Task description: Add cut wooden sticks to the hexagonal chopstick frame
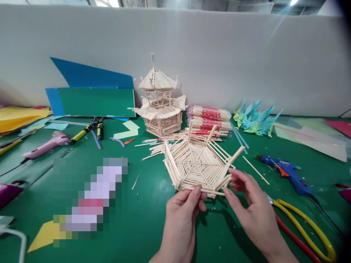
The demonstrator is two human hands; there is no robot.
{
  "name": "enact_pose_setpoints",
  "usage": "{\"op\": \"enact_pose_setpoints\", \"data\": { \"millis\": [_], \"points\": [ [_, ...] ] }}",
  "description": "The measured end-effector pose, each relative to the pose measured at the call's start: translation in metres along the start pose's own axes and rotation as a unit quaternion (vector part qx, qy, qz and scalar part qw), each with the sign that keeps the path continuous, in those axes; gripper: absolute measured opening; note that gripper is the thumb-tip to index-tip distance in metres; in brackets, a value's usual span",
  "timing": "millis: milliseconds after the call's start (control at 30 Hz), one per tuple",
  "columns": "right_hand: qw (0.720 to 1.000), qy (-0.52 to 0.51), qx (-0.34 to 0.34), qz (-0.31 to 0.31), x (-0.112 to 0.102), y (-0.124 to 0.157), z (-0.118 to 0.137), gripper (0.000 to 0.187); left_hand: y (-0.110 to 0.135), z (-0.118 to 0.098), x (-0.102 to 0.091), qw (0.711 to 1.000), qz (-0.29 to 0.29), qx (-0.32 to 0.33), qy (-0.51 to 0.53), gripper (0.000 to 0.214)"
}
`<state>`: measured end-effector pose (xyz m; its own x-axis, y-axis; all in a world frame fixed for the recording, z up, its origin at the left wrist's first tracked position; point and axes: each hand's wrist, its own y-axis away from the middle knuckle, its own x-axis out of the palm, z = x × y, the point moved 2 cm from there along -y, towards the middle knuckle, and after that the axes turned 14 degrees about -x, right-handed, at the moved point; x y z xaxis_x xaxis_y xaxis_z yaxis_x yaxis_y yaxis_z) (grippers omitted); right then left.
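Note:
A six-sided frame of pale wooden sticks [195, 164] is tilted toward me, with a floor of closely laid sticks, short upright posts at corners and low rails. My left hand [181, 213] pinches its near edge between thumb and fingers. At the near right corner, the thumb and fingertips of my right hand [251, 204] close around the stick ends by a slanting post. Exactly which stick they press is partly hidden. Behind the frame stands a two-tiered stick pavilion [161, 106] with a pointed roof.
Loose sticks [157, 149] and wrapped stick bundles [210, 118] lie behind the frame. To the right are a blue glue gun [287, 173], yellow-and-red-handled cutters [309, 228] and folded blue paper [257, 118]. On the left lie a pink glue gun [48, 145] and black-yellow pliers [85, 131].

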<state>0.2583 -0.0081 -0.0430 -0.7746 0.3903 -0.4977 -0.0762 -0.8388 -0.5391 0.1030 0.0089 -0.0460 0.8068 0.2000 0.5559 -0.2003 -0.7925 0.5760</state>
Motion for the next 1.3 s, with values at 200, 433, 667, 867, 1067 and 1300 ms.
{"op": "enact_pose_setpoints", "data": {
  "millis": [200,433,667,867,1067,1300],
  "points": [
    [0.992,-0.112,-0.002,0.052,0.012,0.004,-0.006,0.033,0.002,-0.005,0.002,0.999,-0.004,0.038,-0.026,0.015],
    [0.991,-0.128,-0.011,0.046,0.017,0.006,-0.016,0.029,0.001,-0.004,0.003,0.998,-0.014,0.056,0.009,0.018],
    [0.993,-0.105,-0.032,0.031,0.018,0.001,-0.017,0.021,0.0,-0.005,0.003,0.998,-0.027,0.051,0.006,0.021],
    [0.994,-0.092,-0.049,0.022,0.018,-0.002,-0.014,0.019,-0.004,-0.003,0.003,0.998,-0.029,0.046,0.006,0.019],
    [0.995,-0.085,-0.045,0.025,0.017,-0.003,-0.014,0.019,-0.007,-0.001,0.004,0.999,-0.035,0.039,0.011,0.02],
    [0.994,-0.096,-0.036,0.028,0.017,-0.003,-0.014,0.015,-0.006,-0.003,0.004,0.998,-0.035,0.043,0.015,0.022]
  ]
}}
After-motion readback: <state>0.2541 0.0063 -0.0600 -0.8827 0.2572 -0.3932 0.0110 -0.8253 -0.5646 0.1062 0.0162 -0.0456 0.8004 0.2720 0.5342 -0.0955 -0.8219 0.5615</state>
